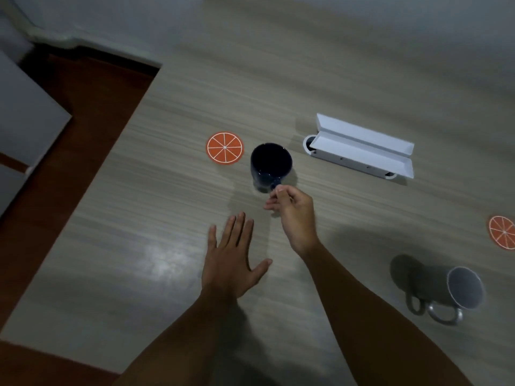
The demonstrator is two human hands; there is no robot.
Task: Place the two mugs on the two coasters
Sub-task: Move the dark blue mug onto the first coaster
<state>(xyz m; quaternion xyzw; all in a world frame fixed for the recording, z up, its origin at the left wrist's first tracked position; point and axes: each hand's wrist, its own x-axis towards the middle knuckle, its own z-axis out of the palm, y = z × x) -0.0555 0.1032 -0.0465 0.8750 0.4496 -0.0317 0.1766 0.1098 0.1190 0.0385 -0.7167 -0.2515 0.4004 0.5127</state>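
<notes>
Right hand (289, 210) is what I watch first: its fingertips pinch the handle of the dark blue mug (271, 166), which stands upright with its mouth open toward me; I cannot tell whether its base touches the surface (139, 246) or is just clear of it. I see the left hand (231, 260) flat and spread, fingers apart and holding nothing, palm down near the surface just below and left of the blue mug. I find the near orange-slice coaster (225, 147) lying flat just to the left of the blue mug, close beside it but not under it. I see a second orange-slice coaster (503, 232) at the right edge of the view, partly cut off, well apart from the first. The grey mug (457, 293) sits at the lower right, its mouth tipped toward the right and its handle toward me, near the second coaster but not on it; I cannot tell whether it lies on its side. I see a long white box (362, 146) with its lid open lying beyond the blue mug to the right. Dark wooden floor (83, 107) shows past the left edge of the surface.
</notes>
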